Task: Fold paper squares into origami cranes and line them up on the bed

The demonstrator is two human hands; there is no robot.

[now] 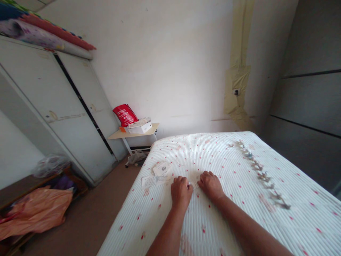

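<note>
My left hand [181,192] rests low over the mattress with its fingers curled in. Close to its right is my right hand [211,185], also closed with curled fingers. A small pale slip of paper [195,185] spans the gap between them, pinched at both ends; its print is too blurred to read. Just left of my left hand lie several loose printed papers [148,181], among them a whitish piece with a round dark mark [162,168]. Farther right runs a diagonal row of small grey-brown objects [257,165], too blurred to name.
The white mattress [213,153] has red dots. Beyond its far left corner stands a small table [114,135] with a red bag [125,114] and a white box [141,128]. A grey cabinet [66,96] is on the left, with an orange bag [39,209] before it.
</note>
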